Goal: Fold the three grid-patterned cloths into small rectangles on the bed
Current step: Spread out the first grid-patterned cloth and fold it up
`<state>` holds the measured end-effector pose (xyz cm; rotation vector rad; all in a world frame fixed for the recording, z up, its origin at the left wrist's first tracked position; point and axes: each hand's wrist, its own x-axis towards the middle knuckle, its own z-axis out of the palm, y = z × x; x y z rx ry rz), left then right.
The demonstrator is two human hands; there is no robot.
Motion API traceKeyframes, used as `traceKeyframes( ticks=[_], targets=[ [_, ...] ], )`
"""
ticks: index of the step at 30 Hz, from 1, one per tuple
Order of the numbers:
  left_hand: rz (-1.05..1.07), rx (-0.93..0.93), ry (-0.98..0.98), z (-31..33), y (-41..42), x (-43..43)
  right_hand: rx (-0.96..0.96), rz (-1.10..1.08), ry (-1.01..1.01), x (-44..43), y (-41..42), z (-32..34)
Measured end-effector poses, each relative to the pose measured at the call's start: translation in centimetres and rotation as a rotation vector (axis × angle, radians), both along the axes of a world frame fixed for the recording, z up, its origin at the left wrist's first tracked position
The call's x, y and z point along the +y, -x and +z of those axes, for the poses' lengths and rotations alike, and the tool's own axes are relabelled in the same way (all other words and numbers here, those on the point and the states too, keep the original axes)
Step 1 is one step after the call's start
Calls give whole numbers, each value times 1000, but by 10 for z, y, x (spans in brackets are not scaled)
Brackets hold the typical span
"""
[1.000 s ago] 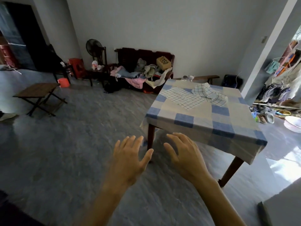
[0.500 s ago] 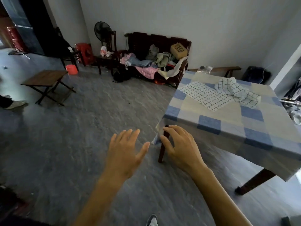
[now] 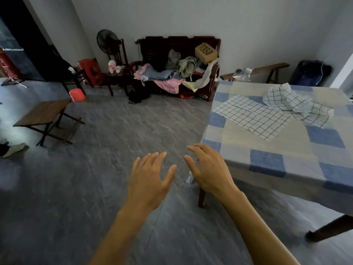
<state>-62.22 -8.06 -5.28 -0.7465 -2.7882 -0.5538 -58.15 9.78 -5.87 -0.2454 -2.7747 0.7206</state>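
White grid-patterned cloths lie on a table covered with a blue and cream checked sheet (image 3: 267,163) at the right. One grid cloth (image 3: 252,115) is spread flat near the table's far left part. A crumpled heap of grid cloth (image 3: 292,102) sits just behind it to the right; how many cloths are in the heap I cannot tell. My left hand (image 3: 149,176) and my right hand (image 3: 208,169) hover palm down over the floor, short of the table's near left corner. Both have spread, relaxed fingers and hold nothing.
A dark wooden bench (image 3: 179,67) piled with clothes and a cardboard box stands against the far wall. A fan (image 3: 108,40), chairs and a red stool are to its left. A small folding table (image 3: 44,115) stands on the grey floor at left. A low bench (image 3: 267,68) is behind the table.
The view has swung left and moved closer, so the table has shifted toward the right edge and grown larger. My hands stay raised in front of me, empty.
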Motion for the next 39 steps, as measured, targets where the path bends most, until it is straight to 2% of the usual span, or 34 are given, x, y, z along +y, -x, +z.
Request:
traceKeyframes(
  ticks=[11, 16, 24, 32, 39],
  targets=[
    [-152, -88, -131, -23, 157, 12, -69, -96, -62, 5, 138, -23],
    [-203, -137, -172, -29, 249, 0, -56, -182, -28, -12, 205, -16],
    [-276, -119, -118, -18, 373, -4, -53, -268, -33, -19, 301, -9],
    [-376, -180, -39, -48, 461, 53, -54, -366, 10, 28, 383, -39],
    [-450, -148, 57, -56, 537, 154, -37, -429, 23, 113, 453, -55]
  ],
)
